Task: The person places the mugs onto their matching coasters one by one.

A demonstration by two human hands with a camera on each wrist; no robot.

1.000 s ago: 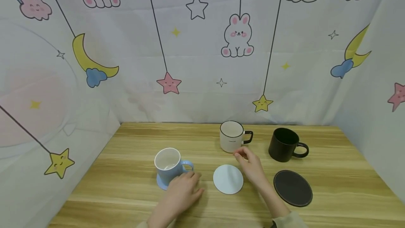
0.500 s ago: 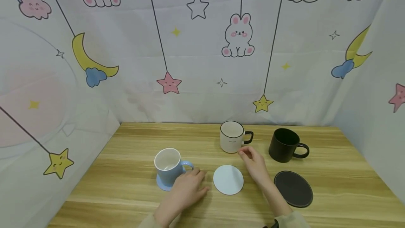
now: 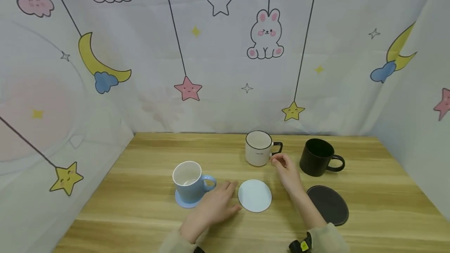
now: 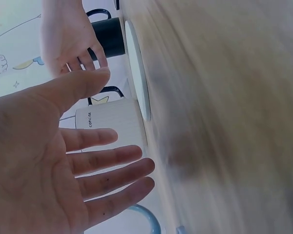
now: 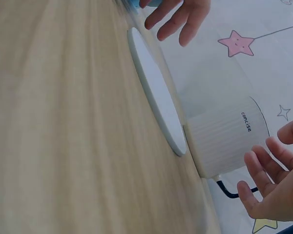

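Now the right hand (image 3: 288, 173) is the nearer one, right up by the white mug (image 3: 258, 153), with its fingers loosely parted and nothing in their grip; whether a fingertip brushes the mug, I can't tell. The mug stands upright, its black handle (image 3: 281, 146) pointing right, so the handle sits on this hand's side. Straight in front of the mug, toward the person, lies the round white coaster (image 3: 254, 195), flat and bare, between the hands. And the left hand (image 3: 218, 202)? Spread wide, holding nothing, just left of the coaster and beside the blue mug (image 3: 190, 186).
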